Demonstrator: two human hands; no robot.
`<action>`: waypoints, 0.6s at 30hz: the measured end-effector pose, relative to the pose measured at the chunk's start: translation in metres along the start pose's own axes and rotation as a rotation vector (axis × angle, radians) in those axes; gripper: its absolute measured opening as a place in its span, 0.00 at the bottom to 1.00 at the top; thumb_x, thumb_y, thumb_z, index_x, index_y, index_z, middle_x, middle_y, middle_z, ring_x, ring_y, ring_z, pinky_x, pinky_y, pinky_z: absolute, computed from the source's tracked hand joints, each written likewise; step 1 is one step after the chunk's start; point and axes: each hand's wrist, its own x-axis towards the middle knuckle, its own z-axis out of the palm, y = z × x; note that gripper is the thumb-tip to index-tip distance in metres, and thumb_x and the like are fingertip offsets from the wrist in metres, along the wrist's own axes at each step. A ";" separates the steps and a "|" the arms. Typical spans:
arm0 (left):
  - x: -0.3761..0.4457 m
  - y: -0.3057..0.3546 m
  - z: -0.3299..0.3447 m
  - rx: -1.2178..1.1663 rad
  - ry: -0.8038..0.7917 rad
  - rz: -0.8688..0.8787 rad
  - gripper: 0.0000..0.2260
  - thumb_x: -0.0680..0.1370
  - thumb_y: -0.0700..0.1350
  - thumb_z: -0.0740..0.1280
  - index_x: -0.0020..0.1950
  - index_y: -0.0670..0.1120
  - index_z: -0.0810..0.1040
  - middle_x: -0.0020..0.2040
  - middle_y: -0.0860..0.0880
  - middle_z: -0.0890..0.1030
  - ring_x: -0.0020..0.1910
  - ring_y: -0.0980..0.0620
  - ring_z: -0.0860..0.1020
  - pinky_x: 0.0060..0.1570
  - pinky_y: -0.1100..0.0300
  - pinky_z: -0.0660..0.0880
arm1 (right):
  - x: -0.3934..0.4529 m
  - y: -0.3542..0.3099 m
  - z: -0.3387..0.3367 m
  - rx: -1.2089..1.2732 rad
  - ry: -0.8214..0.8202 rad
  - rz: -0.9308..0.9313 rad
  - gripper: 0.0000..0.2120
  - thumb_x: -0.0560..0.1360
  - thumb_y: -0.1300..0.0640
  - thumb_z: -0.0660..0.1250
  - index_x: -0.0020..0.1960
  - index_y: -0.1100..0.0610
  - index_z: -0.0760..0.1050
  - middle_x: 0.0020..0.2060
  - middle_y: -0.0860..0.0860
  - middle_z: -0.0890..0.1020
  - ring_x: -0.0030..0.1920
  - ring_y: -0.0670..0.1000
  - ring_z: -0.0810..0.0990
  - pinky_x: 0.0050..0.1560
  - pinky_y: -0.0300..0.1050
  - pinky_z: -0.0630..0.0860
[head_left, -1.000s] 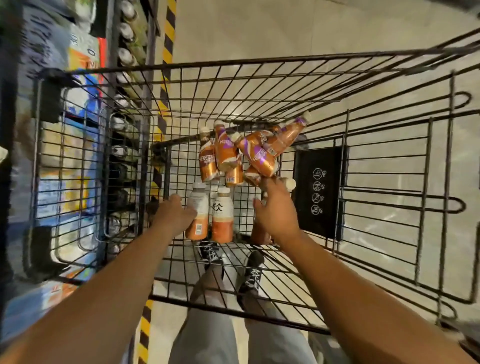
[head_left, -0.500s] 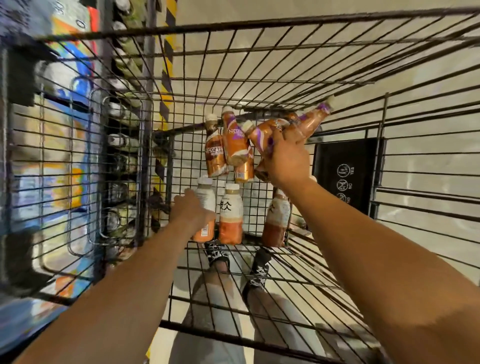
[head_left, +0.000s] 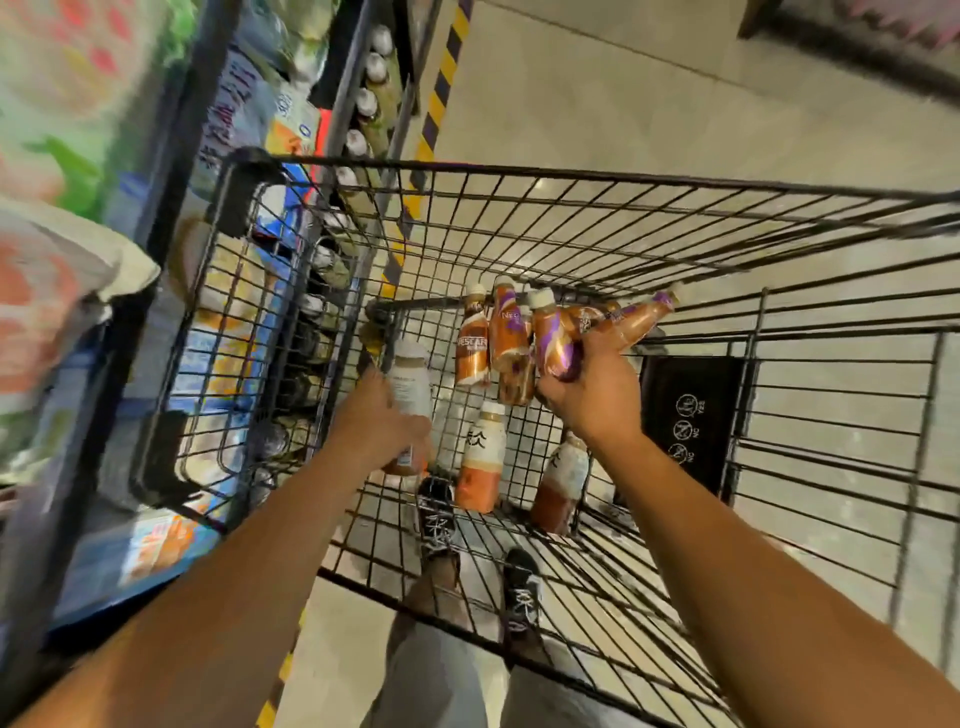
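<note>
Both my arms reach down into a black wire shopping cart (head_left: 571, 176). My left hand (head_left: 376, 423) grips a white-and-orange drink bottle (head_left: 411, 382) and holds it a little above the cart floor. My right hand (head_left: 592, 392) grips a brown-and-purple coffee bottle (head_left: 553, 338) lifted from a pile of several similar coffee bottles (head_left: 491, 338) at the cart's far end. Two more white-and-orange bottles (head_left: 480, 460) (head_left: 563, 480) stand on the cart floor between my hands.
Store shelves (head_left: 171, 312) packed with bottles and cartons run close along the cart's left side. A yellow-and-black striped line (head_left: 441, 83) marks the tiled floor. A black sign panel (head_left: 688, 415) hangs inside the cart at right. My feet (head_left: 441, 514) show through the cart floor.
My left hand has lifted its white-and-orange bottle off the cart floor. My right hand has closed on a purple coffee bottle and raised it. The view has tilted and swung left.
</note>
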 end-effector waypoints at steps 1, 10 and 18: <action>-0.013 0.006 -0.008 -0.049 0.024 0.014 0.26 0.70 0.47 0.81 0.60 0.50 0.70 0.51 0.54 0.79 0.52 0.47 0.81 0.52 0.51 0.79 | -0.009 -0.006 -0.008 0.068 0.012 -0.020 0.21 0.68 0.43 0.77 0.55 0.48 0.74 0.44 0.46 0.84 0.42 0.50 0.84 0.44 0.53 0.83; -0.173 0.054 -0.069 -0.409 0.327 0.220 0.24 0.71 0.44 0.81 0.59 0.57 0.71 0.47 0.60 0.81 0.42 0.69 0.79 0.35 0.73 0.72 | -0.099 -0.087 -0.107 0.330 0.056 -0.310 0.19 0.73 0.53 0.80 0.57 0.47 0.73 0.43 0.43 0.83 0.42 0.40 0.82 0.40 0.35 0.76; -0.324 0.069 -0.112 -0.598 0.563 0.431 0.34 0.70 0.43 0.82 0.57 0.76 0.70 0.49 0.78 0.80 0.48 0.75 0.80 0.46 0.73 0.76 | -0.205 -0.173 -0.208 0.509 0.002 -0.542 0.22 0.72 0.56 0.79 0.57 0.41 0.72 0.46 0.37 0.82 0.46 0.31 0.81 0.42 0.30 0.74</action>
